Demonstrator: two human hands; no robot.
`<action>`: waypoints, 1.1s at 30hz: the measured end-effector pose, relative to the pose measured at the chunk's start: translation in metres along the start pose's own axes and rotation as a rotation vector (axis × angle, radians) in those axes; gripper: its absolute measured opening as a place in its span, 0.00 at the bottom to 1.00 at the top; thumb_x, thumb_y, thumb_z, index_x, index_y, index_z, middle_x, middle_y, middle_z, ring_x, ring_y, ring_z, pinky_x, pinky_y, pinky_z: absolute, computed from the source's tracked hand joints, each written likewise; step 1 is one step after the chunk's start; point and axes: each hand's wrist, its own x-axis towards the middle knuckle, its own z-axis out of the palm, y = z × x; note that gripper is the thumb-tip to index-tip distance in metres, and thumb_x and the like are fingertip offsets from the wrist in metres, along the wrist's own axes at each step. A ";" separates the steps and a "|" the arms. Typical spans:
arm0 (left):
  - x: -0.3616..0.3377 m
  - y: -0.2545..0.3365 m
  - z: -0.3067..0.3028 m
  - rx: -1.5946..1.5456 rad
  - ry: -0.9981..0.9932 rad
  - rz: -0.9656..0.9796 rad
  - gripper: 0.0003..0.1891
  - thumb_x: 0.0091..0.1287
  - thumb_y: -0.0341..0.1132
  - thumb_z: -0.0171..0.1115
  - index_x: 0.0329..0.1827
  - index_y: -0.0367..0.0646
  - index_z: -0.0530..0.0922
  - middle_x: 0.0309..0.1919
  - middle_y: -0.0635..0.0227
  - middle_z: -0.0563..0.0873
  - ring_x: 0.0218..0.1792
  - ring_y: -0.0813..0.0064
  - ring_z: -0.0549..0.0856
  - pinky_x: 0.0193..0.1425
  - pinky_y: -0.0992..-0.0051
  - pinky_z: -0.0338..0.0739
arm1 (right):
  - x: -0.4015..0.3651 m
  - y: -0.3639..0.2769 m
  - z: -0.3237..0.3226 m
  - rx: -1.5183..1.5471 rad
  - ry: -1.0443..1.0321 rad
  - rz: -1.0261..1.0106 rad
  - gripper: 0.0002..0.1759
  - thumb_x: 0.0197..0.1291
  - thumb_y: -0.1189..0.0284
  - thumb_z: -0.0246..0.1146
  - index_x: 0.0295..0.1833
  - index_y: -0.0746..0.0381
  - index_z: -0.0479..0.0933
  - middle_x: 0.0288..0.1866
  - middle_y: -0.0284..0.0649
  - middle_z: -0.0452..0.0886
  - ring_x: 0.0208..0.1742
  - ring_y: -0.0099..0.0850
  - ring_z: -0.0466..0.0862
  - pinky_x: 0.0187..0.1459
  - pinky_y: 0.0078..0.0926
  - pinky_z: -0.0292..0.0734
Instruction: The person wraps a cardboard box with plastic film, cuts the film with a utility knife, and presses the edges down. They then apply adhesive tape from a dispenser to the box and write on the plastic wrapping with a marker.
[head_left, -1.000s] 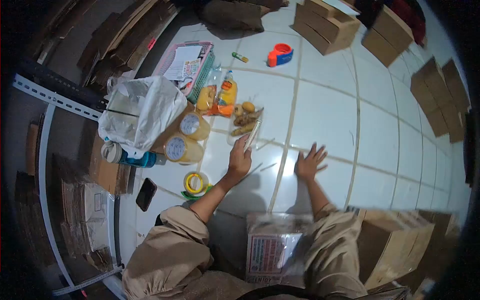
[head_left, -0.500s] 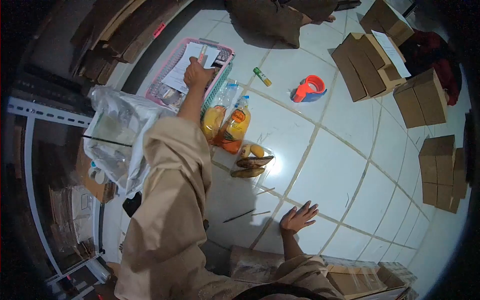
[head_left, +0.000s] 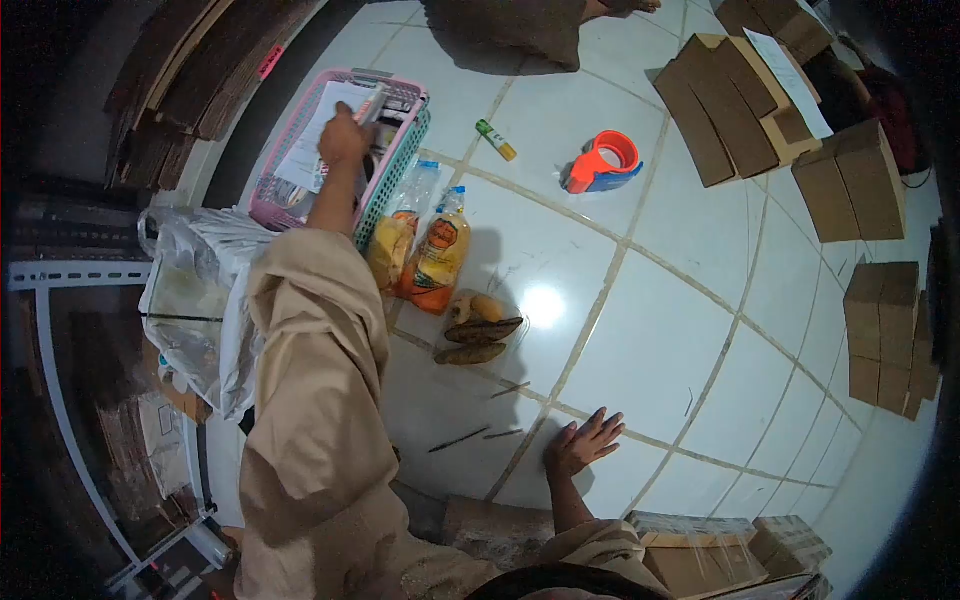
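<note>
My left hand is over the pink and green basket, its fingers closed round a slim white tube beside a white printed paper. My right hand lies palm down on the tiled floor with its fingers spread, holding nothing. Between the hands are a clear bottle with yellow contents, an orange-yellow pouch and a clear pack with brown and yellow pieces. Other basket contents are partly hidden by my left hand and arm.
A green glue stick and an orange tape dispenser lie on the floor. Cardboard boxes stand at the right, more at the bottom. A white plastic bag sits at the left, near a metal shelf frame. Another person's dark clothing shows at the top.
The view has shifted, so most things appear further left. The white tube in my left hand is now more tilted. My right hand still rests on the floor.
</note>
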 end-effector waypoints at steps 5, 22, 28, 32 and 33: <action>0.022 -0.030 -0.009 -0.053 0.106 -0.075 0.26 0.47 0.49 0.64 0.47 0.46 0.72 0.39 0.53 0.82 0.43 0.53 0.81 0.47 0.59 0.74 | 0.000 -0.001 -0.001 -0.041 -0.004 -0.028 0.31 0.58 0.59 0.46 0.66 0.61 0.56 0.71 0.49 0.46 0.71 0.50 0.43 0.64 0.59 0.31; 0.038 -0.035 0.029 0.064 -0.150 0.459 0.23 0.59 0.56 0.48 0.43 0.49 0.80 0.42 0.51 0.81 0.45 0.56 0.79 0.50 0.61 0.69 | 0.001 0.000 0.000 -0.058 -0.037 -0.030 0.33 0.54 0.66 0.50 0.66 0.63 0.55 0.71 0.53 0.45 0.71 0.53 0.43 0.64 0.60 0.33; 0.047 0.012 0.026 0.062 0.001 0.438 0.14 0.57 0.46 0.53 0.38 0.52 0.82 0.40 0.55 0.80 0.40 0.56 0.80 0.46 0.60 0.73 | 0.002 -0.001 -0.003 -0.064 -0.059 -0.014 0.31 0.57 0.62 0.47 0.65 0.64 0.56 0.70 0.55 0.47 0.70 0.55 0.45 0.63 0.62 0.33; 0.042 0.034 0.036 0.211 -0.037 0.533 0.11 0.56 0.43 0.54 0.37 0.54 0.82 0.42 0.59 0.81 0.40 0.60 0.82 0.43 0.61 0.75 | 0.001 0.002 0.002 -0.050 -0.020 -0.038 0.30 0.59 0.60 0.45 0.64 0.65 0.57 0.69 0.57 0.48 0.70 0.57 0.45 0.63 0.62 0.34; 0.038 0.037 0.037 0.207 -0.008 0.528 0.11 0.56 0.42 0.54 0.37 0.54 0.82 0.42 0.59 0.81 0.40 0.61 0.83 0.43 0.61 0.75 | 0.001 0.002 0.001 -0.054 -0.018 -0.031 0.30 0.59 0.60 0.45 0.64 0.65 0.57 0.69 0.57 0.48 0.70 0.57 0.45 0.63 0.62 0.34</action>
